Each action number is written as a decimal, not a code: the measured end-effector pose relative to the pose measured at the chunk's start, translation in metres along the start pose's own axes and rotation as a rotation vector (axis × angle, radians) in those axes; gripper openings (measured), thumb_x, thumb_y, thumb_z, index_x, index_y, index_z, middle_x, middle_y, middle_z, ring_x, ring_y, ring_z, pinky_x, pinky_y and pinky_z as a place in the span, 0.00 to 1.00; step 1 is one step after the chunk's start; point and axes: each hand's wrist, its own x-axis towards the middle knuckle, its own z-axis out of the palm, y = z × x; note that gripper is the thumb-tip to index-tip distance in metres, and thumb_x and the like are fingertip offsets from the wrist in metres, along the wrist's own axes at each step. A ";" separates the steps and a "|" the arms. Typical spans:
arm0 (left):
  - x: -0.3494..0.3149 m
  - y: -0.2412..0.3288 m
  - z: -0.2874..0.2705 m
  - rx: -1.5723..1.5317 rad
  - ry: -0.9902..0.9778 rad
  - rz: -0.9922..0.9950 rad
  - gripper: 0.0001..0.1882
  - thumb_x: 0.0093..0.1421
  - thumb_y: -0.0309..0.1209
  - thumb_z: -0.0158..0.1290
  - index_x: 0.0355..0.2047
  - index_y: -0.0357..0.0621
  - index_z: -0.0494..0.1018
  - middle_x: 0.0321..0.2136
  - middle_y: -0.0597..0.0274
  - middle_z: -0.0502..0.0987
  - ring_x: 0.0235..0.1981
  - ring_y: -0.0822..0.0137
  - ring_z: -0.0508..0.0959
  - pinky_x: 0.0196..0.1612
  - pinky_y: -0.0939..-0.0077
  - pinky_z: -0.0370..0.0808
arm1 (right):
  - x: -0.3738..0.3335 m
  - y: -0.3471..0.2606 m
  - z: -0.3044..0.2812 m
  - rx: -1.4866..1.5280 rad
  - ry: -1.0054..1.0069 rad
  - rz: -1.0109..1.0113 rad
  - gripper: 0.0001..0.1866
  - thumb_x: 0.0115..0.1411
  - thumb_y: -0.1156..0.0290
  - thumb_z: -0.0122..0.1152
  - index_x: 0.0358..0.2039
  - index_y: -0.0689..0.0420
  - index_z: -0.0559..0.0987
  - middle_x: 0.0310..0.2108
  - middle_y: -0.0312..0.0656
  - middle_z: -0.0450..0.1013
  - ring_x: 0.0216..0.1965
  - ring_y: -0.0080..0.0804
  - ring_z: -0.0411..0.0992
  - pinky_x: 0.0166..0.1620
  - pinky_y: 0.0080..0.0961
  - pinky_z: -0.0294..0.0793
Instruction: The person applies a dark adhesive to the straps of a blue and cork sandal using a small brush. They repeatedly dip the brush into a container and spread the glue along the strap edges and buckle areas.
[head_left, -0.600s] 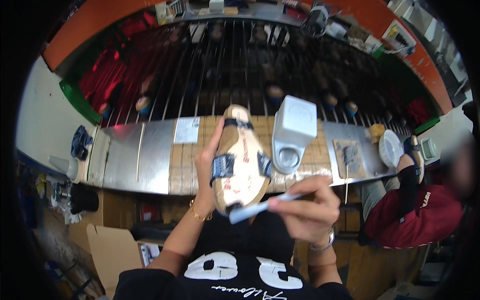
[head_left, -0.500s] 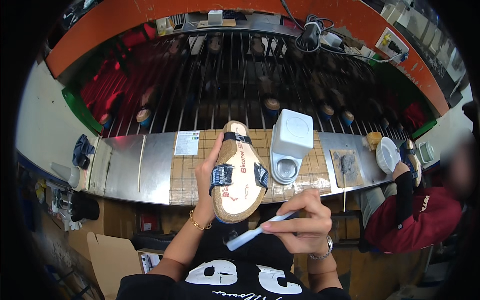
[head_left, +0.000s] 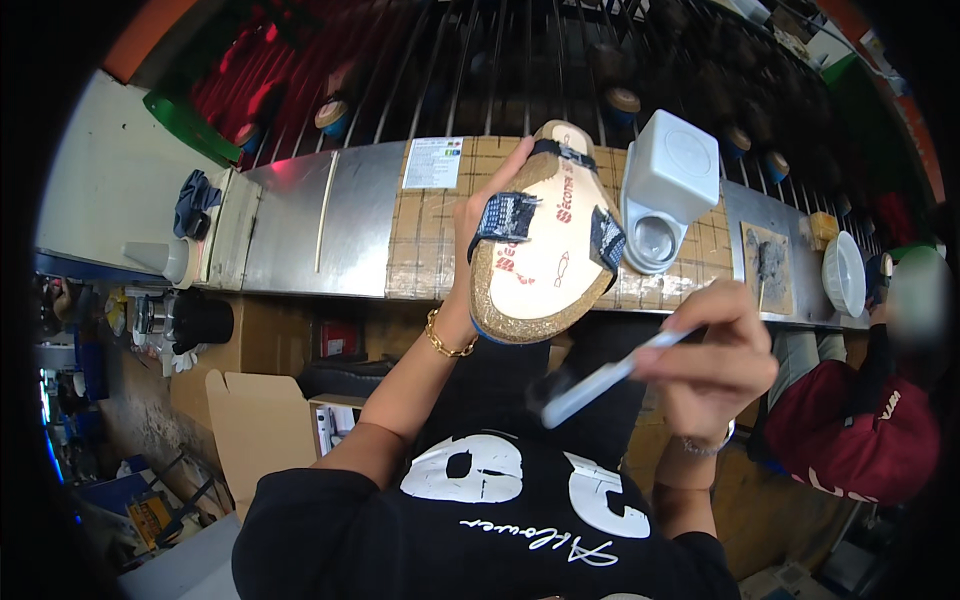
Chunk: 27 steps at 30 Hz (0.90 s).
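Observation:
My left hand [head_left: 478, 215] grips an unfinished sandal [head_left: 570, 265] by its left side, with the pale underside turned up. The sandal has a brown cork edge, and dark woven strap ends are folded onto the underside. Below and right of it, my right hand [head_left: 715, 360] pinches a brush [head_left: 598, 385] by its pale handle. The brush's dark bristle end points down to the left, apart from the sandal and somewhat blurred. Just right of the sandal stands a white dispenser [head_left: 678, 165] with a round cup at its foot.
Cardboard [head_left: 425, 255] covers part of the metal bench [head_left: 360, 215]. A thin stick [head_left: 327, 210] and a printed sheet [head_left: 433, 163] lie on the left. Behind is a barred rack [head_left: 450, 70] carrying several shoes. At right are a stained board [head_left: 768, 265], a white bowl [head_left: 845, 275] and a co-worker [head_left: 855, 430].
The view has shifted, so the bench sits higher and the scene tilts. The brush stays in my right hand, below the sandal, and the sandal remains in my left.

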 end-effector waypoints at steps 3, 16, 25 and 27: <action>-0.002 0.002 0.002 0.028 -0.003 0.032 0.40 0.54 0.26 0.64 0.67 0.44 0.64 0.44 0.50 0.83 0.39 0.73 0.84 0.43 0.79 0.80 | -0.003 0.006 0.007 -0.143 0.096 0.090 0.19 0.33 0.78 0.75 0.30 0.45 0.90 0.29 0.34 0.73 0.28 0.23 0.67 0.31 0.18 0.62; -0.004 0.028 0.007 -0.060 -0.095 -0.160 0.37 0.56 0.29 0.64 0.66 0.45 0.65 0.61 0.53 0.72 0.58 0.64 0.76 0.60 0.71 0.73 | -0.005 0.006 -0.013 -0.066 0.068 0.151 0.18 0.34 0.77 0.78 0.30 0.44 0.90 0.28 0.31 0.73 0.30 0.22 0.68 0.31 0.17 0.64; -0.012 0.037 0.012 0.015 -0.166 -0.160 0.38 0.63 0.33 0.59 0.70 0.39 0.56 0.57 0.54 0.73 0.54 0.71 0.76 0.56 0.77 0.75 | -0.012 0.014 -0.024 0.023 0.034 0.204 0.17 0.34 0.76 0.77 0.29 0.46 0.90 0.27 0.32 0.72 0.30 0.21 0.67 0.30 0.18 0.60; -0.014 0.036 0.015 -0.013 -0.155 -0.180 0.42 0.58 0.31 0.64 0.69 0.38 0.56 0.56 0.54 0.74 0.54 0.70 0.76 0.57 0.76 0.74 | -0.019 0.011 -0.032 0.083 -0.018 0.249 0.17 0.35 0.78 0.76 0.30 0.47 0.90 0.27 0.32 0.72 0.30 0.21 0.68 0.31 0.18 0.61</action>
